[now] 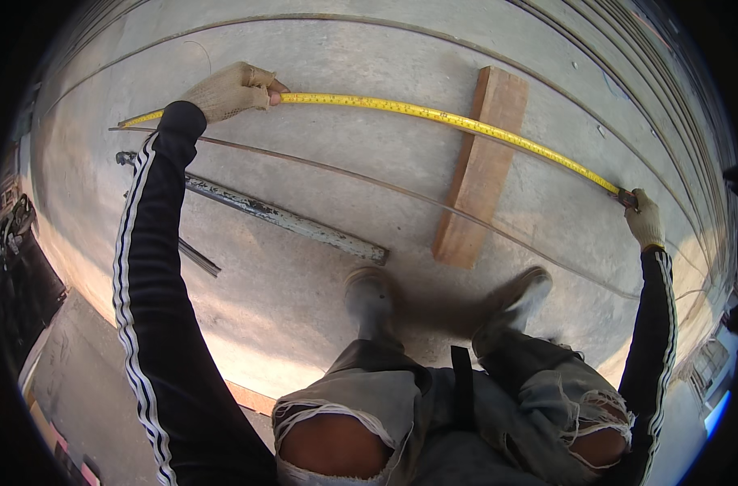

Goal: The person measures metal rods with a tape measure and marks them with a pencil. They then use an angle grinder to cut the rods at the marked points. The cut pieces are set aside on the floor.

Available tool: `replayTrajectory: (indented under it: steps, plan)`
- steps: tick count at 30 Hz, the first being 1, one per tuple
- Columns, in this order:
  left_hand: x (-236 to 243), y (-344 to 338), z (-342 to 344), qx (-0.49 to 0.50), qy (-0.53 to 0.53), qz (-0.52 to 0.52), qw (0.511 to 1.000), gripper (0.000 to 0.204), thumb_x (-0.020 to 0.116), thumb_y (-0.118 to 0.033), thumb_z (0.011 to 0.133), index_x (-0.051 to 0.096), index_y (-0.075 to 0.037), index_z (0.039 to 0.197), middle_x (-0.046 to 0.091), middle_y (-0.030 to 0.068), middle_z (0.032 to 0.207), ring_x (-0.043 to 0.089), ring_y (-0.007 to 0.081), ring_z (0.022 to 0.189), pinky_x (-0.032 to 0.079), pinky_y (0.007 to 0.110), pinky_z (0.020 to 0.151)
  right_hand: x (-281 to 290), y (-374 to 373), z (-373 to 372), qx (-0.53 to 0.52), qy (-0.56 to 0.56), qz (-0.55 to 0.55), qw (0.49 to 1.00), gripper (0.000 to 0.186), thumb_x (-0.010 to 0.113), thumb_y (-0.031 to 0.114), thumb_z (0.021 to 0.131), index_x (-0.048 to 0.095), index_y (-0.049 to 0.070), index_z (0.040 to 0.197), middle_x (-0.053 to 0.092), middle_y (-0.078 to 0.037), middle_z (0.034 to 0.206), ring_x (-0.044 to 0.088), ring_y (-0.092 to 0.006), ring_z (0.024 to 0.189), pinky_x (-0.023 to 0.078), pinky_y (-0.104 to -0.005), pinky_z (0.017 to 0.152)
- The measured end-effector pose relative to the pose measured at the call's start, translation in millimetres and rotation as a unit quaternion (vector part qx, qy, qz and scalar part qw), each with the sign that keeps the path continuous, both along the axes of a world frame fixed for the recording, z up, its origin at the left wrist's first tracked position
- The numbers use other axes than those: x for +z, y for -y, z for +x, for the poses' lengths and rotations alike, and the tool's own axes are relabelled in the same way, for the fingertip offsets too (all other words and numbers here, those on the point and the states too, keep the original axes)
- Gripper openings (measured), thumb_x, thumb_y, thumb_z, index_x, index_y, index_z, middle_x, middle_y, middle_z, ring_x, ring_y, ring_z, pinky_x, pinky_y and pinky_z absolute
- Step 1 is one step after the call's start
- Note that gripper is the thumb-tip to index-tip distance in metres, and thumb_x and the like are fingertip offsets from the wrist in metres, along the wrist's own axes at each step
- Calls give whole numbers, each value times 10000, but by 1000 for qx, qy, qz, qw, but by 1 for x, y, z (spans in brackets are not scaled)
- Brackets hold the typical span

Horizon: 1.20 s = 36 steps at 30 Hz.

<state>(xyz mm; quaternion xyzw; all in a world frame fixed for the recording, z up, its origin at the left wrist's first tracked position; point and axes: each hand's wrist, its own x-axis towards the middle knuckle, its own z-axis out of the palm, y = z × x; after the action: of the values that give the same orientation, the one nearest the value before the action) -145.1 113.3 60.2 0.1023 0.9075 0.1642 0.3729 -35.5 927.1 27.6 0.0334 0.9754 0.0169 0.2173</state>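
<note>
My left hand point(231, 91), in a knitted glove, pinches the yellow tape measure point(361, 104), whose blade runs past it to the left end of a thin steel bar point(312, 165). My right hand point(646, 219), also gloved, is closed on the dark tape case point(626, 198) at the far right. Between them the stretched blade crosses above a wooden block point(456, 219) lying on the concrete. The thin bar passes over that block below the tape. A worn metal bar with flaking paint point(288, 215) lies below, partly hidden by my left sleeve.
Several long steel rods point(434, 36) arc along the upper and right edges. Short dark bars point(198, 257) lie beside my left forearm. My booted feet point(365, 304) are on the pale concrete point(320, 316). Dark clutter point(20, 243) lines the far left, beyond an edge.
</note>
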Motion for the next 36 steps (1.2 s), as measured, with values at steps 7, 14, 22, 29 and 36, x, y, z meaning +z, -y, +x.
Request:
replayTrajectory:
  steps: [7, 14, 22, 29, 36]
  plan:
    - [6, -2, 1, 16, 6, -17, 1000, 436, 710, -438, 954, 827, -77, 1168, 685, 60, 793, 623, 180, 766, 497, 369, 747, -2, 2, -2, -1, 16, 45, 999, 390, 684, 148, 854, 649, 83, 1237, 746, -263, 1053, 712, -475, 1025, 565, -558, 849]
    - [13, -9, 5, 19, -11, -10, 1000, 404, 691, -412, 963, 824, -53, 1093, 673, 54, 792, 608, 180, 745, 506, 376, 742, 17, 38, -5, 34, 58, 120, 990, 420, 702, 204, 885, 611, 126, 1287, 761, -230, 1047, 732, -446, 1007, 574, -566, 823]
    - [-1, 1, 9, 9, -45, 9, 999, 384, 685, -384, 967, 812, -37, 1072, 648, 45, 775, 585, 168, 737, 477, 378, 726, 38, 133, -26, 122, 84, 79, 986, 370, 704, 214, 901, 618, 130, 1251, 766, -202, 979, 744, -426, 942, 577, -546, 795]
    - [-9, 2, 6, 5, -56, 33, 998, 373, 677, -372, 967, 782, -15, 997, 516, 12, 699, 495, 150, 655, 405, 370, 621, 36, 227, -40, 170, 51, -46, 983, 415, 738, 176, 860, 643, 66, 1248, 767, -217, 1017, 759, -388, 947, 603, -477, 834]
    - [-17, 3, 13, 11, -127, 43, 991, 417, 699, -417, 961, 817, -34, 1075, 691, 97, 820, 639, 218, 786, 499, 399, 764, 62, 283, -58, 189, 59, -42, 979, 423, 722, 166, 894, 625, 61, 1292, 757, -218, 1048, 759, -373, 915, 599, -458, 774]
